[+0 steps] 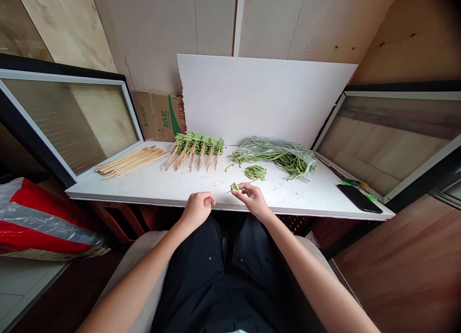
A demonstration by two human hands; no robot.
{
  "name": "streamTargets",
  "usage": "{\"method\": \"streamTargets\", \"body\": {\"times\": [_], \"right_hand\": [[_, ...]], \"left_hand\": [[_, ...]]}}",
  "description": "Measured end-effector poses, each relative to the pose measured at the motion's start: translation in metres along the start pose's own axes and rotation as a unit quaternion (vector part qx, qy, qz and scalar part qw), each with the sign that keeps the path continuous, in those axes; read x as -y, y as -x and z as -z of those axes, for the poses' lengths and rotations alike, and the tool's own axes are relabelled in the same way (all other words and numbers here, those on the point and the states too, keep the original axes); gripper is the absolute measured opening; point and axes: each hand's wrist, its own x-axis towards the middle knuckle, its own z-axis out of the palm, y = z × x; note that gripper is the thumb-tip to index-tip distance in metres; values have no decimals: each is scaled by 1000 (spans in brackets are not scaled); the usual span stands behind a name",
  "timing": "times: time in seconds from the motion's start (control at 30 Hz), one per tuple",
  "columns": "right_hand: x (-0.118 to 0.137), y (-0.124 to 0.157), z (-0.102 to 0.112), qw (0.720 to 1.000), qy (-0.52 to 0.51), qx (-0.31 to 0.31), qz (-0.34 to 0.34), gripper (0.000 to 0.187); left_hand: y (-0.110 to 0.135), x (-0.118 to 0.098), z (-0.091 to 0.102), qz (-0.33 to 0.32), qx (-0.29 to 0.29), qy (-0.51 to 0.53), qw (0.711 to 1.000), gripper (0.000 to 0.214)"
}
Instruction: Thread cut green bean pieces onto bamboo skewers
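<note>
Right hand [253, 199]: fingertips pinch short, ridged green bean pieces [235, 186] above near edge of matte white table [162, 186].

Left hand [197, 207]: curled closed. Thin bamboo skewer [227, 192] points at it, contact unclear.

12 o'clock: loose pile of cut bean bits [255, 172].

1 o'clock: crinkled clear plastic bag [304, 161] holding long green beans [284, 160].

11 o'clock: fan of bean-loaded sticks [196, 148].

10 o'clock: bare bamboo skewer bundle [131, 161], brown cardboard box [160, 114] with green Chinese print, unreadable.

3 o'clock: flat black phone [359, 197].

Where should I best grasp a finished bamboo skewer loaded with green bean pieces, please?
Pinch the bare stick end of a finished bamboo skewer, coming from the near edge of the white table: the sticks point toward the person, while green bean pieces crowd the far ends.
</note>
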Motion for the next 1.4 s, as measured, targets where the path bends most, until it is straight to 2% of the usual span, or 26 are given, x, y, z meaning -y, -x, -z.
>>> {"method": "streamTargets", "body": {"times": [0.1,0.2,0.23,0.27,0.33,0.4,0.53,0.7,0.77,0.83,0.9,0.97,1.03,1.1,1.27,1.4], "right_hand": [[-1,-2,10,999,27,32,2,39],[-6,-9,33,994,88,69,18,59],[-10,-12,43,992,113,60,21,64],[-15,-15,53,989,139,37,21,63],[-27,-20,68,978,206,-13,18,49],[-40,-22,77,959,279,-36,27,36],[-60,-19,69,930,358,-52,63,36],[-70,-15,48,927,357,-82,78,37],[-70,-16,46,935,335,-88,71,37],[-67,-19,48,956,275,-95,46,38],[-62,-22,51,982,158,-101,-5,41],[-54,-25,54,992,11,-106,-60,49],[-44,-27,56,984,-107,-113,-90,58],[-33,-27,57,974,-175,-107,-99,57],[-7,-23,52,963,-240,-54,-113,47],[3,-20,46,956,-267,-42,-113,42]], "left_hand": [[-1,5,0,17,-4,10,1000,28],[-4,16,5,28,-34,3,999,27],[-5,20,7,31,-46,0,998,28],[-7,23,10,33,-58,-3,998,28],[-10,30,15,35,-75,-8,997,28],[-11,33,19,36,-81,-12,996,27],[-11,34,18,39,-74,-10,996,27],[-8,31,9,26,-57,-1,998,27],[-7,30,7,26,-50,-3,998,27],[-6,28,7,26,-47,-3,999,27],[-6,26,7,20,-46,2,999,27],[-5,23,8,13,-48,11,999,27],[-3,20,7,8,-50,23,998,27],[-2,16,5,5,-48,37,998,27],[1,11,-1,-5,-39,44,998,27],[3,11,-2,-6,-32,38,999,28]]}}
